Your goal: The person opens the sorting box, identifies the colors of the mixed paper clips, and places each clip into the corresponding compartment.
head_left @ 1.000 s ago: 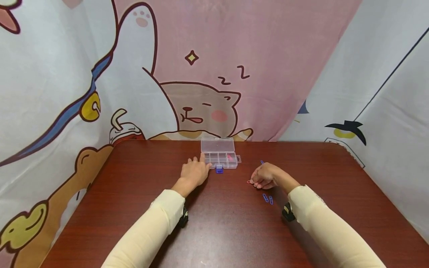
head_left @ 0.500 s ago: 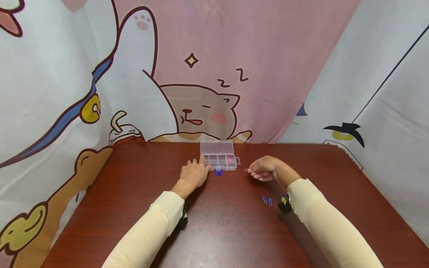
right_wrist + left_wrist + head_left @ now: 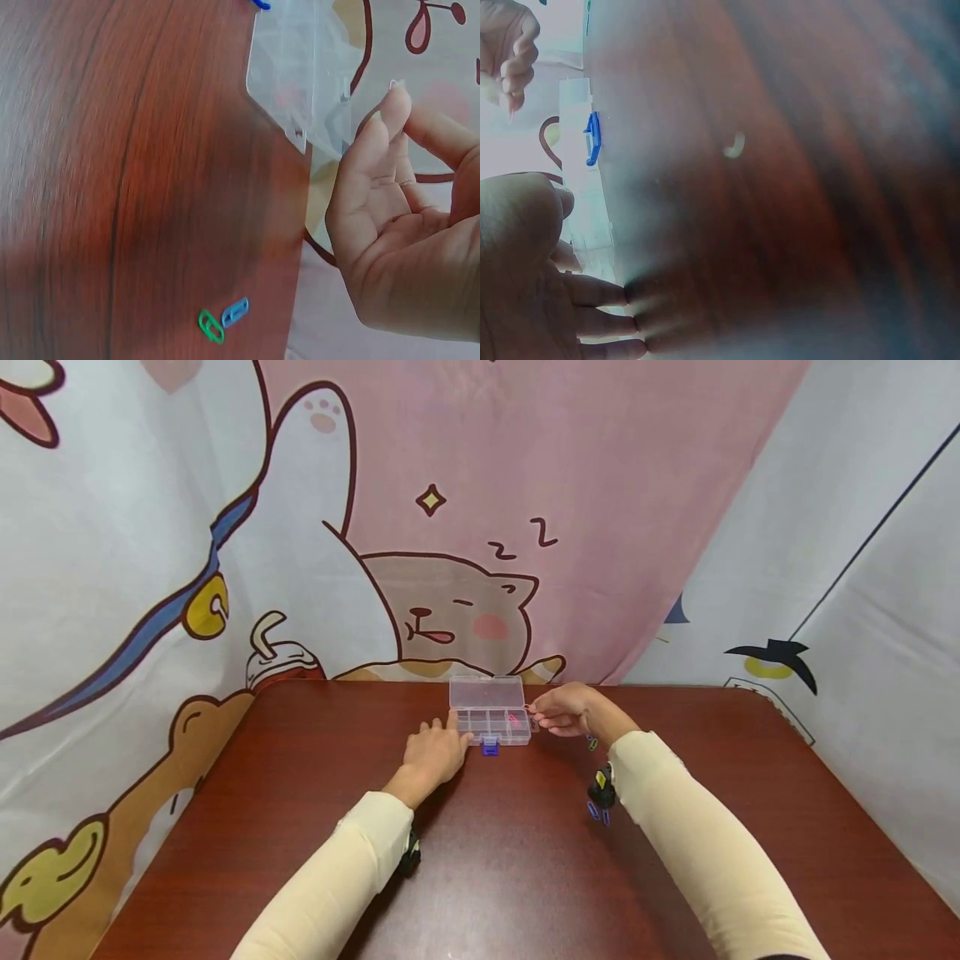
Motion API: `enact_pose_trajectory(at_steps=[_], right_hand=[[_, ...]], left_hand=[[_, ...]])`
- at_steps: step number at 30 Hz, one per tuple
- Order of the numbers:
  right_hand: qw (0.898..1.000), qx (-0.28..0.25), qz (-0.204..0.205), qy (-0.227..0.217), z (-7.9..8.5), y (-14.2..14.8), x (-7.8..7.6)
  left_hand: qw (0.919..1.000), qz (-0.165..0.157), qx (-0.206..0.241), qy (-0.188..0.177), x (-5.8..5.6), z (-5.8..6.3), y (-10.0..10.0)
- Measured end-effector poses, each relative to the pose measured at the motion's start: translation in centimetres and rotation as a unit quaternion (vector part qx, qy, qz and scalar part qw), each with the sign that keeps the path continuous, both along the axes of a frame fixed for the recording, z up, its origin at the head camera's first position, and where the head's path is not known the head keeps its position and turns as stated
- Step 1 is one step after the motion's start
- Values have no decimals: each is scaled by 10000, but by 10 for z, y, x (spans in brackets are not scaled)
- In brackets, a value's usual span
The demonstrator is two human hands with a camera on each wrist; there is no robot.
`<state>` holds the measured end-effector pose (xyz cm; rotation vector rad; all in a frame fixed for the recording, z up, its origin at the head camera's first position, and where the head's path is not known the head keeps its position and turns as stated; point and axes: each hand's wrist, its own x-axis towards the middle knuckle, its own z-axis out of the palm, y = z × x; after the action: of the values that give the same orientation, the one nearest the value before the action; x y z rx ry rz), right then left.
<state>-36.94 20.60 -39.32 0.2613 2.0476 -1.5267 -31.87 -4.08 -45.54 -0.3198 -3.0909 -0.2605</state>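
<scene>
A clear plastic box (image 3: 508, 742) with small compartments stands at the back of the table, its lid (image 3: 486, 693) raised. In one right-hand compartment lie pink paper clips (image 3: 513, 719). My left hand (image 3: 433, 752) rests at the box's left end, fingers fairly straight, the thumb by its front edge. Beside the box's right end, my right hand (image 3: 566, 708) pinches a pinkish paper clip (image 3: 392, 84) between thumb and forefinger, held above table height. The blue latch (image 3: 490, 748) hangs at the front of the box.
Two blue paper clips (image 3: 593, 811) lie on the brown table (image 3: 495, 877) near the right wrist. A green paper clip (image 3: 211, 326) and a blue one (image 3: 235, 312) lie farther back. A cartoon-printed curtain (image 3: 600, 527) hangs behind the table.
My right hand has lifted the pinkish paper clip off the table and carried it left and back to the box's right end. The left hand has stayed at the box.
</scene>
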Motion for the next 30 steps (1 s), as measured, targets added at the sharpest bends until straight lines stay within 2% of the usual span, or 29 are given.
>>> enact_pose_trajectory(at_steps=[7,17,30], right_hand=[[9997,-58,-235,-63,-7,-13,-5],[9981,-95,-610,-59,-14,-16,-12],[9988,18,-474,-76,-12,-15,-10]], left_hand=[[10000,22,-8,-14,1,-1,0],[9999,-9,-127,-29,-2,-2,1],[9999,6,-141,-1,-3,-3,1]])
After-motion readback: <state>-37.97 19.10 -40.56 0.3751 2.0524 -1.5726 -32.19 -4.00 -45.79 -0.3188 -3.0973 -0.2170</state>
